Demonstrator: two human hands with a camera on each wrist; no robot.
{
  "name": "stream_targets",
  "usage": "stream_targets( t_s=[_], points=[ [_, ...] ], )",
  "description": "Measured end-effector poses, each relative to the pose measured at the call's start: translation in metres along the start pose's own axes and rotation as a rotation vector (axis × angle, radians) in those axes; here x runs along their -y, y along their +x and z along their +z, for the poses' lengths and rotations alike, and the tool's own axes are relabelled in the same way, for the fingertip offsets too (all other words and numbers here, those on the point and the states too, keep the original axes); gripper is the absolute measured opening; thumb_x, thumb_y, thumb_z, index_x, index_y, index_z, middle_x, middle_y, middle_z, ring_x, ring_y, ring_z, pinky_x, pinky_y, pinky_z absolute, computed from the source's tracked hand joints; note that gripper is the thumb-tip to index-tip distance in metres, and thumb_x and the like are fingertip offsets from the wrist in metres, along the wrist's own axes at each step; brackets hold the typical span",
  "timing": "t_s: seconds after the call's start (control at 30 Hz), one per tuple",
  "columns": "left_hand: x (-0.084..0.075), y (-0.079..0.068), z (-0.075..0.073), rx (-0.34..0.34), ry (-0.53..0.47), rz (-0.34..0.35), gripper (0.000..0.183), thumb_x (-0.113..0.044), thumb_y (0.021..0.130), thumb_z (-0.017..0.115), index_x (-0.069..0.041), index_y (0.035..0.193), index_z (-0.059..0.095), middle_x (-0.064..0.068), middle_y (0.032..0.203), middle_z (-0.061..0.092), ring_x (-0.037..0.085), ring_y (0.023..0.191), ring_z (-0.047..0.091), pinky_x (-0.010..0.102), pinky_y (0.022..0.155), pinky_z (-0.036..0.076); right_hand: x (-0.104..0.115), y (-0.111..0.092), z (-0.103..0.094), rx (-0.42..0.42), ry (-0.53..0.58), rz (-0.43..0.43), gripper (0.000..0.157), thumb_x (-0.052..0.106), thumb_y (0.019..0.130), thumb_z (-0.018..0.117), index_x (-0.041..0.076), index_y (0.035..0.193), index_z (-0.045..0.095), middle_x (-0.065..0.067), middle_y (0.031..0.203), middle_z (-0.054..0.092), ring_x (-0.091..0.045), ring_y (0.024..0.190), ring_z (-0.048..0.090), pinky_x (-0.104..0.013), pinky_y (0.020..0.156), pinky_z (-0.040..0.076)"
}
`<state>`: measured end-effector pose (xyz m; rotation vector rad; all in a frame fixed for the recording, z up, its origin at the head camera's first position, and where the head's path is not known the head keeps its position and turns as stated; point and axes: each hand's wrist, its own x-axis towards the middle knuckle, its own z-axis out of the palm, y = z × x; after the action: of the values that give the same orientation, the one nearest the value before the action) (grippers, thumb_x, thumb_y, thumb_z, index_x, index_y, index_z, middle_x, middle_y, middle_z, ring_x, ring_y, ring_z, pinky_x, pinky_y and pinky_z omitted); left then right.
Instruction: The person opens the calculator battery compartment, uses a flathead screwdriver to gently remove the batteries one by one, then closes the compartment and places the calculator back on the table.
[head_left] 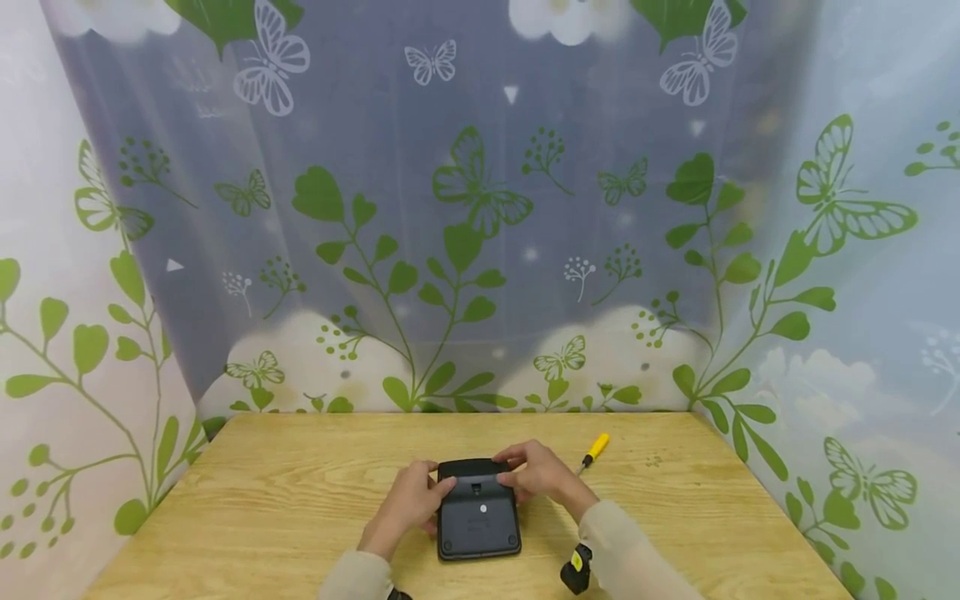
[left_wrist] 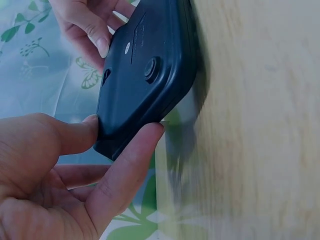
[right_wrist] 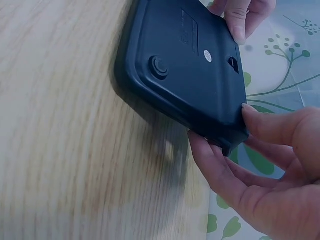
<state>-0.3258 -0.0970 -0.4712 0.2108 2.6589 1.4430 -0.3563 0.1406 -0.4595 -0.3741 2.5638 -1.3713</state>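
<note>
A black desk calculator (head_left: 478,525) is held back side up at the near middle of the table, with round feet, a small white sticker and a latch slot showing. My left hand (head_left: 412,500) grips its far left corner, thumb on the back and fingers at the side. At the far right corner my right hand (head_left: 540,473) grips it the same way. Both wrist views show the calculator (left_wrist: 135,85) tilted, with the end between the hands raised off the wood. Its key side faces down, hidden. In the right wrist view, the right thumb (right_wrist: 272,125) presses near the edge.
A screwdriver (head_left: 596,448) with a yellow handle lies beyond the right hand, its shaft partly hidden by that hand. The wooden table (head_left: 300,467) meets a patterned curtain (head_left: 480,333) at the back. A black wrist device (head_left: 576,569) sits by the right sleeve.
</note>
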Motion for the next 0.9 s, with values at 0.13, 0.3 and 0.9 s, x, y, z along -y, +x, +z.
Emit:
stream_targets(
  t_s=[0.13,0.3,0.9],
  points=[
    [0.002,-0.002,0.002,0.01,0.0,-0.005,0.061,-0.02,0.104,0.063,0.018,0.146,0.039,0.025,0.105,0.069,0.023,0.052,0.07,0.035,0.049,0.063,-0.001,-0.003,0.002,0.005,-0.014,-0.013,0.036,0.007,0.095,0.074,0.003,0.13,0.069,-0.031,0.13,0.062,-0.018,0.069,0.071,-0.04,0.064,0.067],
    [0.003,-0.003,0.002,0.003,0.002,-0.003,0.06,-0.019,0.104,0.063,0.018,0.146,0.04,0.023,0.101,0.069,0.022,0.052,0.07,0.035,0.048,0.062,0.001,-0.006,0.003,-0.001,-0.03,-0.031,0.036,0.007,0.095,0.073,0.002,0.131,0.068,-0.032,0.129,0.062,-0.018,0.073,0.071,-0.038,0.064,0.067],
    [0.0,-0.008,0.003,-0.017,0.025,0.015,0.054,-0.015,0.105,0.062,0.015,0.146,0.043,0.025,0.105,0.067,0.022,0.051,0.068,0.034,0.048,0.062,-0.001,-0.011,0.006,-0.052,-0.063,-0.029,0.032,0.011,0.096,0.074,0.003,0.127,0.071,-0.031,0.127,0.066,-0.019,0.074,0.071,-0.038,0.063,0.066]
  ],
)
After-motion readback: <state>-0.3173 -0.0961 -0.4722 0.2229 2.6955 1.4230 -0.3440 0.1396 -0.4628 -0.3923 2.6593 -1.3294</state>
